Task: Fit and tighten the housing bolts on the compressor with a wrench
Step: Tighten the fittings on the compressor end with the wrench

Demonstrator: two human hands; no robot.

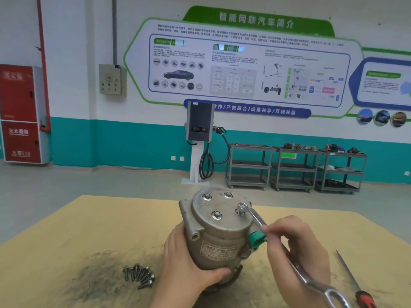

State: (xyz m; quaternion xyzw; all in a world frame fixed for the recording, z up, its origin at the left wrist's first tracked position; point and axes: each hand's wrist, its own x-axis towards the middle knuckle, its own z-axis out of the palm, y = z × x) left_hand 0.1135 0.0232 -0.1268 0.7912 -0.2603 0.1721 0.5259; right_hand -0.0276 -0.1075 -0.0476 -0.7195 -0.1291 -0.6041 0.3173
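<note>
A grey metal compressor (219, 230) stands upright on the tan table (89, 230), with a green connector (258, 237) on its right side. Three bolts sit in its round top cover. The ring end of a long silver wrench (253, 215) is over a fourth bolt (241, 211) at the cover's right edge. My left hand (186, 263) grips the compressor body from the left and front. My right hand (295, 247) pinches the wrench shaft near its middle. The wrench's other ring end lies at the bottom right.
Several loose bolts (140, 275) lie in a pile on a dark smudge at the front left of the table. A red-handled screwdriver (355, 283) lies at the right. Grey shelving carts (293, 167) and a charging post (199, 138) stand by the far wall.
</note>
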